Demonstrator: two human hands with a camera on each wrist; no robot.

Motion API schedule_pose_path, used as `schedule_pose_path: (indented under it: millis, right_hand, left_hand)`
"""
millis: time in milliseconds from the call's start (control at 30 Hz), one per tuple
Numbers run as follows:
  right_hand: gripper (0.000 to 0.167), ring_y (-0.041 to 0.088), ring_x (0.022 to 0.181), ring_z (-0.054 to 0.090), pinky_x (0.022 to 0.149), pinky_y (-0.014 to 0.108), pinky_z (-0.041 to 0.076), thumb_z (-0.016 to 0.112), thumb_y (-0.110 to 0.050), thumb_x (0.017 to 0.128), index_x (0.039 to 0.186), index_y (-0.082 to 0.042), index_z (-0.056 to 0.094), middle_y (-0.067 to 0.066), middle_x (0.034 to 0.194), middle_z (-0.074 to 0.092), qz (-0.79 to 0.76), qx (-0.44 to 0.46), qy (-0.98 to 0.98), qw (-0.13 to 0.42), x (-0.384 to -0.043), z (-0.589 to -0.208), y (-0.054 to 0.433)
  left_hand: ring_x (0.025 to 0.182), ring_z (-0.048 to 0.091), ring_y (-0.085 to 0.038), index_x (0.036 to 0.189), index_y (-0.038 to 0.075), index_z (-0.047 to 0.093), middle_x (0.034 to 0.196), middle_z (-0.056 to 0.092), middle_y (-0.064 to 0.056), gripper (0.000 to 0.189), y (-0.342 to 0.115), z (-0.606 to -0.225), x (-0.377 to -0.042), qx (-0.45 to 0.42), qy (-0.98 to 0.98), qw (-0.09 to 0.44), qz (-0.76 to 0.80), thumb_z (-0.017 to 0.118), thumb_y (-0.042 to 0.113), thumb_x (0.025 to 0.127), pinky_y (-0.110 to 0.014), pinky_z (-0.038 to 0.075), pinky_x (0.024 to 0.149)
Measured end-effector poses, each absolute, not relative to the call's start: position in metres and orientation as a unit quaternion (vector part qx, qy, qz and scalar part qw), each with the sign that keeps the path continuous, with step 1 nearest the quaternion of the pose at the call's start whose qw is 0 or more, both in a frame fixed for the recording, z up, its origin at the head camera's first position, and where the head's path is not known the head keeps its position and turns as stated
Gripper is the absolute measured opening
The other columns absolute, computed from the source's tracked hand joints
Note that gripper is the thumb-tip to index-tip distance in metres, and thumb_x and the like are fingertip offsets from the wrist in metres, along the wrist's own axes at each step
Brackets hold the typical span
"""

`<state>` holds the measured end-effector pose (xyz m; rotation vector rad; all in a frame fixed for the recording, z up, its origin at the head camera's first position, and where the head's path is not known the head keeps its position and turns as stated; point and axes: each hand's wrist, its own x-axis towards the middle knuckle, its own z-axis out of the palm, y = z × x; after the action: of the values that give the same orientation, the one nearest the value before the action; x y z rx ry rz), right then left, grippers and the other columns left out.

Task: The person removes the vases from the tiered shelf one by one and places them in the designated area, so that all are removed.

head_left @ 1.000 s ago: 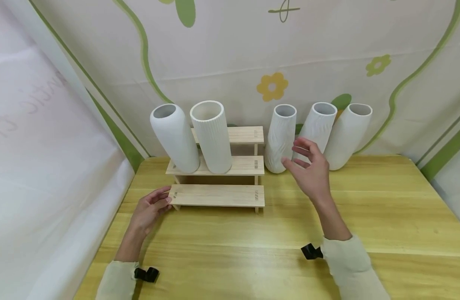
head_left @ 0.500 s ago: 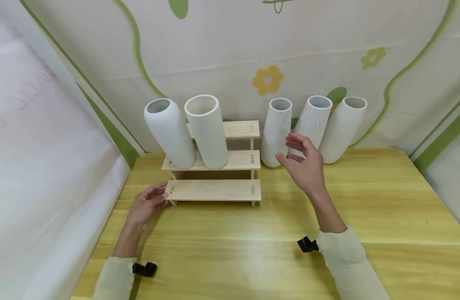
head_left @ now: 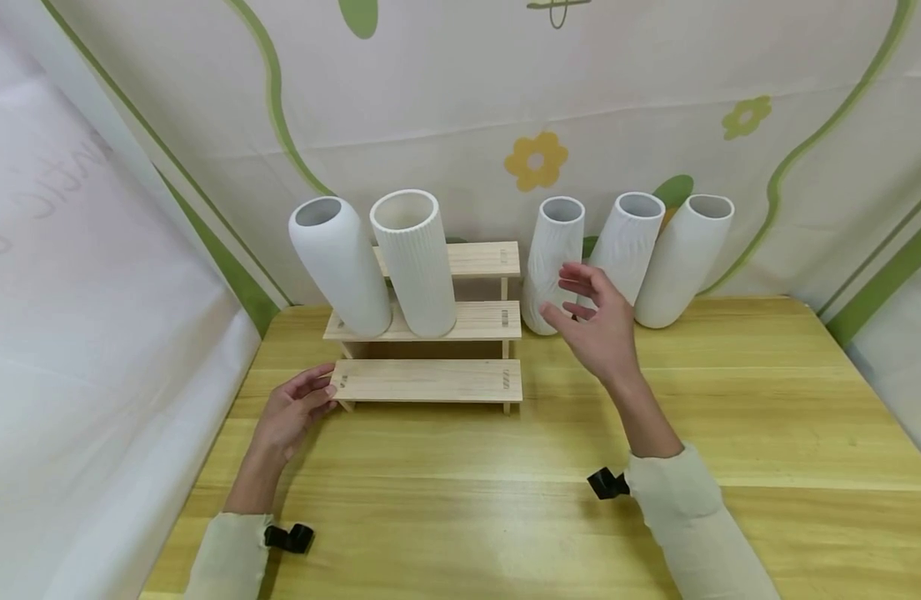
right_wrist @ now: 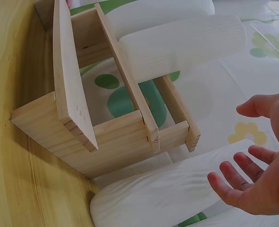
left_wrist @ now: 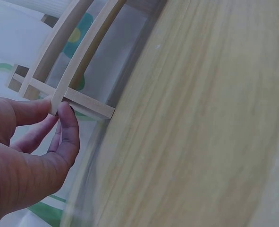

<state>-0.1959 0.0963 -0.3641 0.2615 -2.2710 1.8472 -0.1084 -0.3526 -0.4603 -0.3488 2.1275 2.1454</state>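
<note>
A three-step wooden display stand (head_left: pixel 430 381) stands on the table. My left hand (head_left: pixel 290 414) pinches the left end of its lowest board between thumb and fingers, as the left wrist view shows at the board end (left_wrist: pixel 59 97). On the middle step are a smooth white vase (head_left: pixel 343 271) and a ribbed white vase (head_left: pixel 417 267). My right hand (head_left: pixel 598 325), fingers spread and bent a little, hovers in front of a textured white vase (head_left: pixel 550 258) right of the stand. The right wrist view shows that hand (right_wrist: pixel 257 170) holding nothing, with the textured vase (right_wrist: pixel 148 187) below its fingers.
Two more white vases stand at the back right: a textured one (head_left: pixel 628 237), partly hidden by my right hand, and a smooth one (head_left: pixel 685 262). A white cloth with flower prints (head_left: pixel 430 108) hangs behind the wooden table (head_left: pixel 460 500). Another cloth (head_left: pixel 92 375) hangs along the left.
My right hand has shifted a little left, further over the textured vase nearest the stand. The left hand stays at the board end. The head view tilted slightly early on.
</note>
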Motion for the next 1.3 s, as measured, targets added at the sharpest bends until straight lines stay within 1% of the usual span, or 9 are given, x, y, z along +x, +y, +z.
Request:
schedule_pose_path:
  millis: [300, 500, 600, 800, 900, 1300]
  right_hand:
    - [0.061, 0.033, 0.135, 0.063, 0.109, 0.061, 0.056, 0.083, -0.01, 0.093, 0.148, -0.001, 0.058, 0.019, 0.145, 0.064, 0.614, 0.128, -0.77, 0.113, -0.204, -0.363, 0.084]
    - [0.063, 0.036, 0.135, 0.062, 0.109, 0.062, 0.056, 0.084, -0.011, 0.091, 0.147, -0.001, 0.057, 0.021, 0.146, 0.062, 0.611, 0.147, -0.771, 0.105, -0.206, -0.361, 0.073]
    - [0.064, 0.039, 0.136, 0.061, 0.109, 0.062, 0.056, 0.085, -0.011, 0.09, 0.147, 0.0, 0.057, 0.021, 0.146, 0.062, 0.607, 0.157, -0.773, 0.101, -0.207, -0.359, 0.067]
    - [0.072, 0.037, 0.137, 0.061, 0.11, 0.059, 0.057, 0.087, -0.01, 0.088, 0.151, 0.0, 0.054, 0.02, 0.149, 0.06, 0.603, 0.176, -0.773, 0.092, -0.208, -0.354, 0.055]
    - [0.075, 0.038, 0.139, 0.06, 0.11, 0.059, 0.056, 0.088, -0.009, 0.088, 0.153, 0.0, 0.053, 0.021, 0.151, 0.059, 0.608, 0.183, -0.767, 0.089, -0.208, -0.354, 0.049]
    - [0.085, 0.036, 0.143, 0.057, 0.114, 0.06, 0.054, 0.094, -0.011, 0.081, 0.154, -0.004, 0.053, 0.02, 0.155, 0.057, 0.619, 0.189, -0.756, 0.098, -0.206, -0.351, 0.017]
  left_hand:
    - [0.101, 0.066, -0.005, 0.159, 0.001, 0.048, 0.122, 0.062, 0.006, 0.055, -0.353, -0.46, -0.11, -0.109, 0.7, 0.05, 0.704, 0.066, 0.01, 0.108, -0.019, 0.061, 0.09]
    - [0.101, 0.066, -0.006, 0.159, 0.001, 0.048, 0.121, 0.062, 0.006, 0.056, -0.353, -0.46, -0.11, -0.113, 0.7, 0.05, 0.703, 0.067, 0.011, 0.108, -0.019, 0.061, 0.09]
    - [0.101, 0.066, -0.006, 0.159, 0.001, 0.048, 0.122, 0.061, 0.006, 0.056, -0.352, -0.461, -0.111, -0.116, 0.7, 0.052, 0.703, 0.067, 0.012, 0.108, -0.019, 0.061, 0.09]
    - [0.101, 0.066, -0.006, 0.159, 0.001, 0.048, 0.122, 0.061, 0.005, 0.056, -0.352, -0.461, -0.111, -0.116, 0.699, 0.051, 0.703, 0.067, 0.012, 0.108, -0.019, 0.061, 0.09]
    - [0.1, 0.066, -0.006, 0.159, 0.001, 0.049, 0.121, 0.061, 0.005, 0.056, -0.352, -0.461, -0.11, -0.115, 0.699, 0.049, 0.704, 0.068, 0.012, 0.107, -0.019, 0.061, 0.09]
    - [0.1, 0.066, -0.006, 0.159, 0.001, 0.048, 0.121, 0.062, 0.006, 0.056, -0.353, -0.463, -0.108, -0.119, 0.701, 0.047, 0.701, 0.067, 0.012, 0.107, -0.018, 0.061, 0.089]
